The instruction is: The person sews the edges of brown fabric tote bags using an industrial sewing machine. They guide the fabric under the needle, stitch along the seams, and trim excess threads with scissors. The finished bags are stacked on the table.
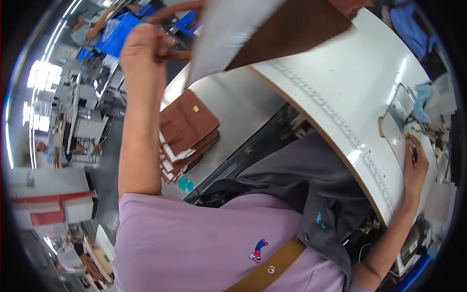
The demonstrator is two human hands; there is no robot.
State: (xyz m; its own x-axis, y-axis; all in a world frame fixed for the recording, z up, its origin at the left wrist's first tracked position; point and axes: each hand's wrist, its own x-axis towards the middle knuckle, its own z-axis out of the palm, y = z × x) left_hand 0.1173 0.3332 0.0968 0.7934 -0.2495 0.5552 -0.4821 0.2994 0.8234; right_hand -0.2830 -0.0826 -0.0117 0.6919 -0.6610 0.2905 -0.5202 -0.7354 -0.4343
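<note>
My left hand [142,46] is raised at the upper left, its fingers closed round a brown strap loop [177,9]. Beside it, at the top, hangs a large brown panel [292,34] with a pale grey face [233,36]. It is slightly blurred and cut off by the picture's upper edge; the strap appears to belong to it. At the far right my right hand [416,163] rests on the white table [335,82] beside a metal plate [395,109]. Its fingers are curled round a small dark thing that I cannot make out.
A stack of brown panels [187,121] with white edges lies on a grey metal surface [238,97] at my left. Near it are teal bits [185,184]. A light blue cloth [422,102] lies beyond my right hand. Blue bins [119,34] and other people are in the background.
</note>
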